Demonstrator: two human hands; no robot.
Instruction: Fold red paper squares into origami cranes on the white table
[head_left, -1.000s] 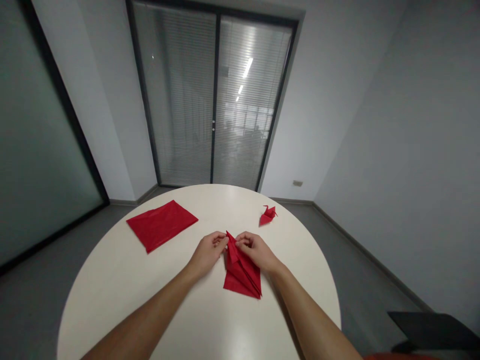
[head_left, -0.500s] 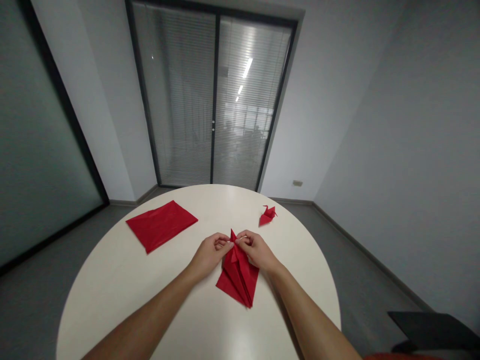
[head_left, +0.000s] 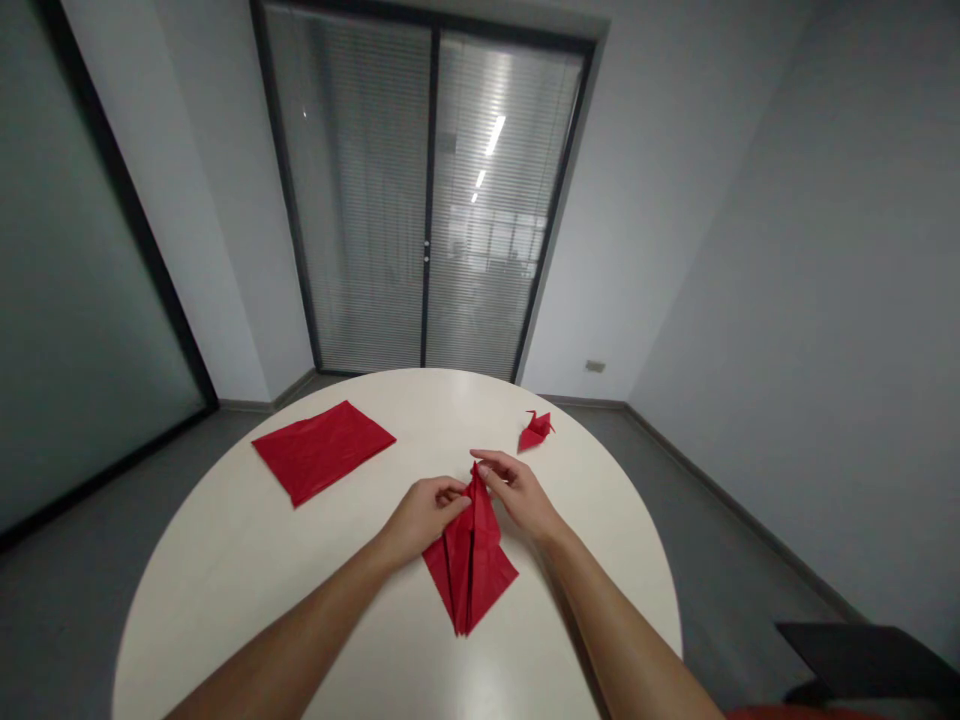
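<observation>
A partly folded piece of red origami paper [head_left: 480,560] is between my hands over the near middle of the table, its narrow tip pointing away from me and its wider flaps toward me. My left hand [head_left: 430,515] is closed on its left side, thumb on top. At the upper tip is my right hand [head_left: 517,488], with its thumb and index finger at the point and the other fingers loosely bent. The paper hides part of the left fingertips.
On the round white table [head_left: 247,600], a stack of red paper sheets [head_left: 322,452] lies at the left. A small folded red paper crane [head_left: 536,430] stands at the far right. A dark chair-like object [head_left: 870,655] is beyond the table at lower right.
The paper has turned, its lower point swinging to the left and toward me. My right hand has shifted up to the tip, and my left hand has moved slightly lower.
</observation>
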